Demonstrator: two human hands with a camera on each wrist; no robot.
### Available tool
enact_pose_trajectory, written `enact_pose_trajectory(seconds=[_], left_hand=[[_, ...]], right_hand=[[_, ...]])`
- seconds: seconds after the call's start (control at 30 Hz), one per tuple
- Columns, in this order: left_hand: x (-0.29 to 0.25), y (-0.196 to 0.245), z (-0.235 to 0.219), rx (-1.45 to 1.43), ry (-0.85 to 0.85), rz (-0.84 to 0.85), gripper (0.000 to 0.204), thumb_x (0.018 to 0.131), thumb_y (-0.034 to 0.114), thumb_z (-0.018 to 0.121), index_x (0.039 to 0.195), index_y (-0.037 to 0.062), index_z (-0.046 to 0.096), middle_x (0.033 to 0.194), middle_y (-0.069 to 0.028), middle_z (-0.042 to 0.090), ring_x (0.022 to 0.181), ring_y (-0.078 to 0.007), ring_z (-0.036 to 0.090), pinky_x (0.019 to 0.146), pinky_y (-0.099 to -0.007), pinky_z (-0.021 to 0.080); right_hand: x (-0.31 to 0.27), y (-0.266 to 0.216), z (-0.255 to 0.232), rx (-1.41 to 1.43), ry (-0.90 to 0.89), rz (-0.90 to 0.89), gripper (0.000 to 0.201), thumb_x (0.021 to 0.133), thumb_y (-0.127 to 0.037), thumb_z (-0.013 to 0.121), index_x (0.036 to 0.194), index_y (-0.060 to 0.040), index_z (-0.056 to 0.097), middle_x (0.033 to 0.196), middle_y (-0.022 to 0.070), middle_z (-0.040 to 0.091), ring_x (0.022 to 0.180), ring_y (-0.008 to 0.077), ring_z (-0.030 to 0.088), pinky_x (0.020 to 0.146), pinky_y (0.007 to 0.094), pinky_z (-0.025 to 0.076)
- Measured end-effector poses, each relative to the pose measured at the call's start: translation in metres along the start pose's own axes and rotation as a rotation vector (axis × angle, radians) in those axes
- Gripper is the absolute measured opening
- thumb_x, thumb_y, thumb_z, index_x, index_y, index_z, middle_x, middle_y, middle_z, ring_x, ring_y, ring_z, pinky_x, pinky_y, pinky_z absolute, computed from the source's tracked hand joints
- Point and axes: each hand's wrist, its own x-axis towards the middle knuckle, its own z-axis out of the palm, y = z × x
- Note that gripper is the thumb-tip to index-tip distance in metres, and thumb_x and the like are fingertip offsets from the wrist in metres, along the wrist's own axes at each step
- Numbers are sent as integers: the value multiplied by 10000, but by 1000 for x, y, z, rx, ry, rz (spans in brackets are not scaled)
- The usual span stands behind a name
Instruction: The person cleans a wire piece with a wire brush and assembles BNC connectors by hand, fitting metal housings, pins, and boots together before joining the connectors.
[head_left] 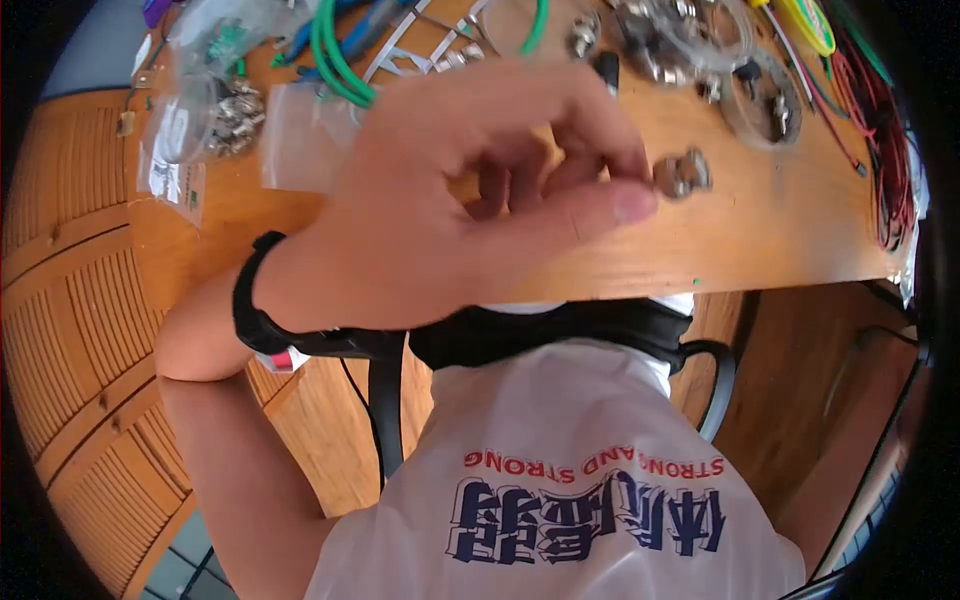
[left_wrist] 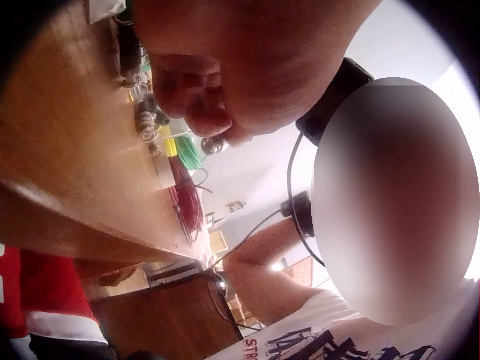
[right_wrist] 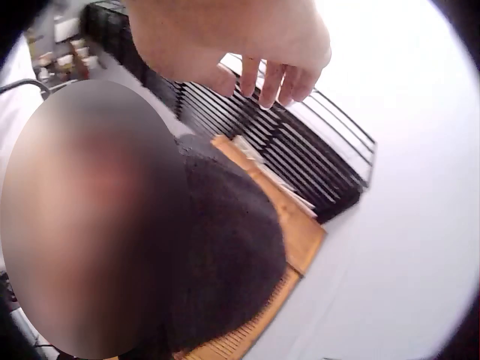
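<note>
My left hand (head_left: 430,190) is over the near part of the table, thumb and index finger pinching a small silver metal coaxial connector (head_left: 683,173). The connector sticks out to the right past the fingertips. In the left wrist view the hand (left_wrist: 255,67) fills the top, and the connector (left_wrist: 215,145) shows below the fingers. My right hand (right_wrist: 240,41) appears only in its own wrist view, raised beside the head. Its fingers hang loosely bent and hold nothing. In the head view the right forearm (head_left: 855,430) runs up along the right edge.
On the wooden table (head_left: 780,230) lie green cable (head_left: 325,50), a clear bag (head_left: 300,135), and a pile of metal connectors (head_left: 237,115). Round clear containers (head_left: 765,105) with more connectors stand at the back right, near coiled red wires (head_left: 875,110). A slatted wooden cabinet (head_left: 85,270) is at left.
</note>
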Motion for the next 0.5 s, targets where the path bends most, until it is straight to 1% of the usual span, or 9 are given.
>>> enact_pose_trajectory(seconds=[0.03, 0.1, 0.13, 0.2, 0.33, 0.5], left_hand=[[-2, -1, 4, -15, -12, -20, 100, 959, -18, 728, 1035, -2, 664, 902, -32, 654, 782, -73, 628, 673, -217, 485], [-4, -5, 7, -122, 138, -39, 115, 976, -44, 699, 1078, -17, 655, 1006, -48, 684, 873, -90, 669, 770, -219, 537], [-5, -5, 1, -133, 96, -80, 111, 980, -42, 697, 1080, -15, 659, 1064, -64, 694, 879, -83, 675, 779, -214, 543], [-6, -7, 8, -147, 64, -117, 110, 980, -42, 697, 1080, -15, 658, 1061, -63, 693, 877, -82, 674, 778, -213, 542], [5, -11, 14, -142, -9, -129, 109, 980, -43, 695, 1079, -15, 658, 1051, -60, 690, 873, -79, 671, 771, -212, 539], [-5, 0, 2, -76, -8, -172, 107, 981, -44, 693, 1078, -15, 657, 1037, -56, 687, 867, -75, 666, 763, -211, 535]], right_hand=[[-6, 4, 1, 15, -22, 24, 300, 1074, -162, 532, 1251, 23, 689, 968, 103, 732, 770, 172, 694, 741, 267, 553], [-17, 12, 5, 46, -53, 65, 302, 1075, -168, 534, 1250, 21, 692, 969, 103, 732, 774, 172, 694, 745, 269, 553], [-23, 15, 8, 63, -73, 87, 302, 1075, -172, 535, 1249, 19, 693, 970, 104, 733, 777, 172, 694, 748, 270, 553], [-34, 20, 13, 96, -101, 127, 304, 1076, -179, 538, 1247, 17, 695, 970, 104, 734, 781, 173, 694, 752, 272, 553], [-40, 25, 14, 136, -118, 149, 307, 1077, -192, 542, 1243, 13, 699, 972, 106, 735, 789, 173, 694, 761, 276, 554], [-24, 15, 42, 250, -187, 98, 312, 1078, -209, 548, 1238, 8, 705, 974, 107, 737, 799, 174, 693, 772, 281, 554]])
